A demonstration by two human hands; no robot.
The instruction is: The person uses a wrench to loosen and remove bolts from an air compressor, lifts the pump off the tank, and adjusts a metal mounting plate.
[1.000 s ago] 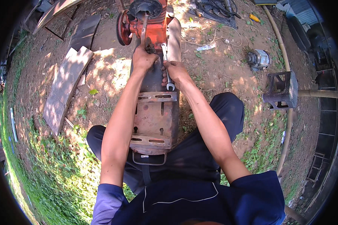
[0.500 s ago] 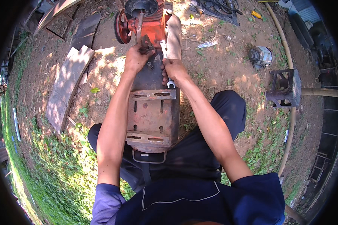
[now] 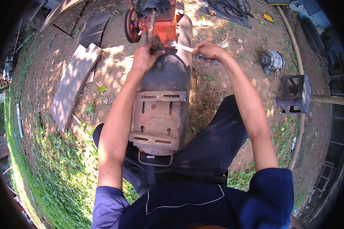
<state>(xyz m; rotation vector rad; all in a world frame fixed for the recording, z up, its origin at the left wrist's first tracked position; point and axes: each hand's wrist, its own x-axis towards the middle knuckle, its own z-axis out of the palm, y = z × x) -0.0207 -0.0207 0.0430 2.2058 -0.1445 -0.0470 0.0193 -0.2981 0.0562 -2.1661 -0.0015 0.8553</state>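
Note:
A red compressor pump [image 3: 167, 31], with a wheel [image 3: 132, 30] and a metal pipe [image 3: 152, 26], sits on a dark tank [image 3: 164, 72]. My left hand [image 3: 143, 57] has its fingers closed round a dark fitting [image 3: 156, 47] at the pipe's lower end. My right hand [image 3: 209, 52] grips a silver wrench [image 3: 181, 46], held sideways, its far end against the base of the red pump at a bolt I cannot make out clearly. A rusty slotted mounting plate [image 3: 160, 118] lies on the nearer part of the tank, between my forearms.
Boards [image 3: 74, 78] lie on the dirt at left. At right are an electric motor [image 3: 272, 61], a black plastic stool [image 3: 292, 93] and a long bamboo pole [image 3: 294, 42]. Hoses [image 3: 225, 8], thin cord and a yellow object [image 3: 268, 18] lie at the back.
My right hand has moved up and rightward, swinging the wrench from upright alongside the tank to sideways at the pump's base. My left hand has shifted slightly, still at the fitting.

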